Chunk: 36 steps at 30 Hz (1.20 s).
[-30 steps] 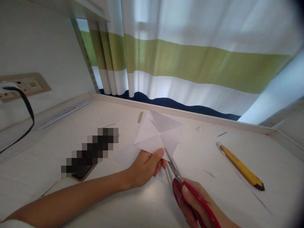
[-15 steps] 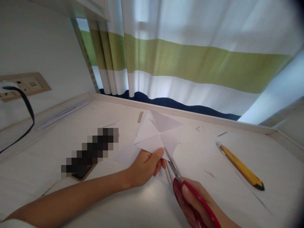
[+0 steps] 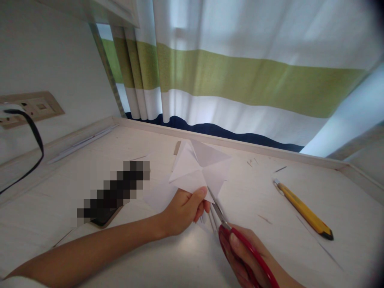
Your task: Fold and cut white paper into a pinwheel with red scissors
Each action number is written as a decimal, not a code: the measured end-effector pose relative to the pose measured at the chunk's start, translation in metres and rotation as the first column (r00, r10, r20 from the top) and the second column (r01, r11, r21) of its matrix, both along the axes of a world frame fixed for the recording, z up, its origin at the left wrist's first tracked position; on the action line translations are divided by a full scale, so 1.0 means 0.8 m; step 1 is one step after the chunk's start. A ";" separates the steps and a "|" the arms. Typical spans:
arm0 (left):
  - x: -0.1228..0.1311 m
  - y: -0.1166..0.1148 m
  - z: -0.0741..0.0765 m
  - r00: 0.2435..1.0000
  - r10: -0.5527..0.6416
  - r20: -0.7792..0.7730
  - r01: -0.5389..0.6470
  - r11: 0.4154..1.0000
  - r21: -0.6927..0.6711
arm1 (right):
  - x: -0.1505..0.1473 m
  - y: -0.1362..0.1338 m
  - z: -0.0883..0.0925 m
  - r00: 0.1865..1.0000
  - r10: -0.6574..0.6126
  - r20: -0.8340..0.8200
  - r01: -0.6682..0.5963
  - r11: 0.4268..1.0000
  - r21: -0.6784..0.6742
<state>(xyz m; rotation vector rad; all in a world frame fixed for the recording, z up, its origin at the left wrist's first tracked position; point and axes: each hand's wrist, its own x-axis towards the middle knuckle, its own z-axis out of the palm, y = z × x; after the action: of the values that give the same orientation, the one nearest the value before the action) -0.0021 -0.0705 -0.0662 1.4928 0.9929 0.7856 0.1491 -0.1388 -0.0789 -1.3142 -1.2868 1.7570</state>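
From here I see my left hand [image 3: 186, 211] pinching the folded white paper [image 3: 187, 175] over the desk [image 3: 150, 262] and my right hand [image 3: 251, 247] wrapped round the red scissors [image 3: 225, 225] at its near edge, so I think I'm cutting, which next needs a slow, steady squeeze.

Left hand [image 3: 181, 214] pinching, right hand [image 3: 254, 239] wrapped in a grip, the two near each other.
The left forearm [image 3: 105, 247] slants in from lower left, thumb [image 3: 198, 196] on top, fingertips curled beneath; the right, lower in view, enters from lower right, its thumb bent.
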 end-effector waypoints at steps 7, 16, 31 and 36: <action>0.001 0.000 -0.002 1.000 -0.002 0.017 0.002 1.000 0.015 | -0.002 0.001 -0.002 0.997 -0.012 -0.072 0.010 1.000 -0.023; 0.000 -0.002 -0.002 1.000 -0.018 0.010 0.018 0.999 -0.028 | 0.003 -0.007 -0.007 0.995 0.028 -0.093 -0.029 0.999 -0.015; 0.000 -0.001 -0.004 0.999 -0.047 0.018 0.047 0.999 -0.020 | 0.005 -0.008 0.000 0.991 0.016 -0.136 -0.026 0.997 -0.069; 0.000 -0.003 -0.002 0.999 -0.037 0.008 0.037 0.999 -0.034 | 0.009 -0.012 0.033 0.998 -0.039 -0.050 0.034 0.993 -0.110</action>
<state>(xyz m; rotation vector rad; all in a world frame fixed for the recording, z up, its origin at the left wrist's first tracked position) -0.0018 -0.0728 -0.0681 1.4744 0.9663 0.7439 0.1563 -0.1484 -0.0521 -1.3336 -1.1457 1.8460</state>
